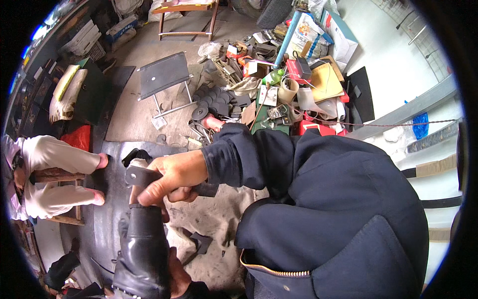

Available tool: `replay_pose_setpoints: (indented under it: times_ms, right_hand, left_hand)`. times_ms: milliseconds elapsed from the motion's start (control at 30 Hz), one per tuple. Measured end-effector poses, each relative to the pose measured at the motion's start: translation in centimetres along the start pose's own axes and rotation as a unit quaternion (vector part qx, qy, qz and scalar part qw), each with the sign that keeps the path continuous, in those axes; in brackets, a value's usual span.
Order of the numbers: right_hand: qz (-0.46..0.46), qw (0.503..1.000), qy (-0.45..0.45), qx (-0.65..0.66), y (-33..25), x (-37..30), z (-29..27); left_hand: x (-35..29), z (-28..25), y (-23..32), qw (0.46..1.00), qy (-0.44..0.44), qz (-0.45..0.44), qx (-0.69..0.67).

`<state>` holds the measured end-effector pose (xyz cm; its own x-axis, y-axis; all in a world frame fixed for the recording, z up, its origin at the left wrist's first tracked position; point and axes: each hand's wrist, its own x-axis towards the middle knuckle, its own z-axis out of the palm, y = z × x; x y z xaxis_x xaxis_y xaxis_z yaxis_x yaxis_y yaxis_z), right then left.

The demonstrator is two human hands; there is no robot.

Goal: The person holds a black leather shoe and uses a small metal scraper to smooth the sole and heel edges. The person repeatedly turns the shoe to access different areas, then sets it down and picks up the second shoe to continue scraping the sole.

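Black rubber tube point(143, 249) stands up under the right hand point(172, 178). Its long way runs from near the body up to that hand. The right hand is closed on a flat strip point(142, 175) at the tube's top. The strip points left. The left hand point(178, 274) holds the tube low down. Past the grip lies a big rubber sheet point(107, 199).

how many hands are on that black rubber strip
2. The right hand grips the black rubber strip from above, thumb over it. The left hand, low in the picture, is mostly hidden by a black rubber piece.
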<state>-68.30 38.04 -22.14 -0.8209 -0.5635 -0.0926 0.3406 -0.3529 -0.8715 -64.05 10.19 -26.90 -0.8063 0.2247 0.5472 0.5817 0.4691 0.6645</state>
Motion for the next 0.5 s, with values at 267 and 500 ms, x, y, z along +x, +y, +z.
replay_pose_setpoints:
  times_ms: [267, 500]
  right_hand:
    - [0.056, 0.974, 0.079, -0.206, 2.9, -3.9, -1.8]
    - [-0.02, 0.955, 0.062, -0.288, 4.8, -3.8, -2.5]
  left_hand:
    - [-5.3, 4.3, -2.2, 0.973, -0.206, 0.016, 0.099]
    - [-8.6, 5.2, 2.3, 0.81, 0.054, -0.404, -0.422]
